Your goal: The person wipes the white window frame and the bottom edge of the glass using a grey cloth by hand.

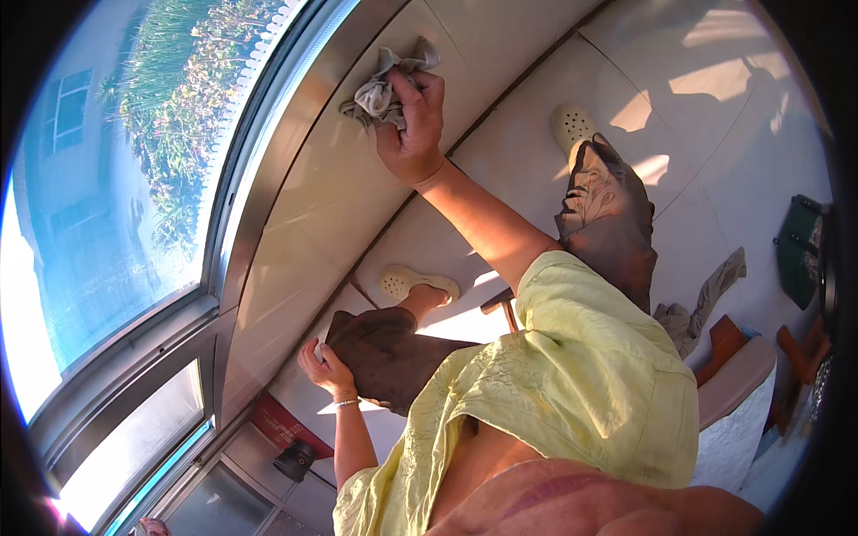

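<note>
Sunlight is slanting across a pale-tiled room, where a smooth cream wall (308, 192) is curving down to the light tiled floor (693, 116). Over on the far left, a large glass window (98, 223) is showing green plants outside, and its silver-grey metal frame (234, 255) is bordering the wall. Lower down, a dark-red box (277, 422) is sitting near a rounded black object (293, 460).

Next along, the left hand (327, 368) is holding nothing that shows, its fingers loosely parted and slightly bent beside the knee of the brown trousers (393, 357); whether it is touching, I cannot tell. And here's the crumpled grey cloth (374, 100), lying against the wall just beside the metal frame! The right hand (416, 129) is gripping it, fingers folded over the bunched fabric.

Below, a perforated cream clog (402, 281) is covering the left foot, and a pale yellow-green shirt (581, 375) is draping the torso. Farther right, a rumpled grey-brown cloth (715, 290) is lying near a padded wooden chair (737, 384), while a dark-green object (798, 252) is standing out at the edge.
</note>
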Action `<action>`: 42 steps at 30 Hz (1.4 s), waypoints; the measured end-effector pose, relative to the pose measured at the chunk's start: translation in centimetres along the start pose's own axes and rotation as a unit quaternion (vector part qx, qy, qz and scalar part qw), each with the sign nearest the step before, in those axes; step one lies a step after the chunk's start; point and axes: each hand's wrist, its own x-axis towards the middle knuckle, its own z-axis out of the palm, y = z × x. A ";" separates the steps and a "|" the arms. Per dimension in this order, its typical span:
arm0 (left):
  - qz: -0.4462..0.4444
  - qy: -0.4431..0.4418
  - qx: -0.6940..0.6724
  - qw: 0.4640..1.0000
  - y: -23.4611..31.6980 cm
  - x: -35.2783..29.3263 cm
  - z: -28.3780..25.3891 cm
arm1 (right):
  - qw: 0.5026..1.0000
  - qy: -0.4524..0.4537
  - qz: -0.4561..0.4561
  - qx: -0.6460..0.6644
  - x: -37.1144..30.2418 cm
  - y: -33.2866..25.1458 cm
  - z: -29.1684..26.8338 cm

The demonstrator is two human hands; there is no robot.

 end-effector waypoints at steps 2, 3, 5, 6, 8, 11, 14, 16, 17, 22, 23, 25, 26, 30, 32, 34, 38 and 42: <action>-0.008 -0.012 0.005 1.000 -0.1 0.2 -0.2 | 0.997 0.016 0.058 -0.040 -3.1 3.3 -0.5; -0.012 -0.018 0.008 1.000 -0.4 0.2 -0.2 | 0.993 0.028 0.099 -0.050 -4.7 4.6 -0.8; -0.023 -0.039 0.017 0.999 -0.7 0.3 0.1 | 0.977 0.040 0.183 -0.102 -8.0 8.0 -1.6; -0.032 -0.052 0.024 0.998 -0.7 0.2 0.1 | 0.962 0.036 0.229 -0.142 -10.2 10.4 -2.0; -0.024 -0.071 0.043 0.996 -0.3 0.8 0.1 | 0.905 0.029 0.371 -0.206 -15.1 16.0 -3.3; -0.033 -0.087 0.055 0.994 -0.3 1.5 0.5 | 0.766 0.043 0.632 -0.109 -19.0 21.7 -5.0; -0.031 -0.093 0.067 0.993 0.5 2.4 0.9 | 0.705 0.046 0.704 -0.067 -21.9 25.3 -6.1; -0.046 -0.100 0.068 0.992 0.7 2.3 0.9 | 0.674 0.030 0.733 -0.086 -22.7 25.4 -6.0; -0.047 -0.102 0.072 0.991 0.7 2.1 0.7 | 0.643 0.023 0.760 -0.095 -23.2 25.1 -6.1; -0.051 -0.086 0.060 0.993 1.9 2.7 0.8 | 0.575 0.236 0.760 0.188 -26.4 27.2 -5.8; -0.039 -0.084 0.054 0.994 1.7 2.8 0.7 | 0.584 0.229 0.757 0.184 -26.7 26.5 -5.4; -0.028 -0.072 0.040 0.996 1.1 2.4 0.5 | 0.617 0.190 0.747 0.159 -25.3 23.6 -4.2; -0.024 -0.060 0.038 0.997 0.8 2.0 0.3 | 0.639 0.167 0.738 0.138 -24.3 21.4 -3.5; -0.002 -0.009 0.003 1.000 0.0 0.8 0.0 | 0.746 0.084 0.658 0.053 -14.4 9.2 -0.9; 0.000 0.012 -0.015 1.000 0.3 0.8 -0.4 | 0.830 0.060 0.554 0.026 -11.0 5.0 -0.4; 0.016 0.039 -0.041 0.998 0.4 0.8 -0.2 | 0.892 0.027 0.450 0.021 -7.8 1.5 0.1; 0.035 0.089 -0.078 0.992 0.2 0.8 0.2 | 0.959 -0.027 0.272 0.082 -1.7 -6.0 1.7; 0.034 0.071 -0.090 0.993 -1.2 -0.7 -0.6 | 0.988 -0.054 0.134 0.045 0.2 -6.8 3.0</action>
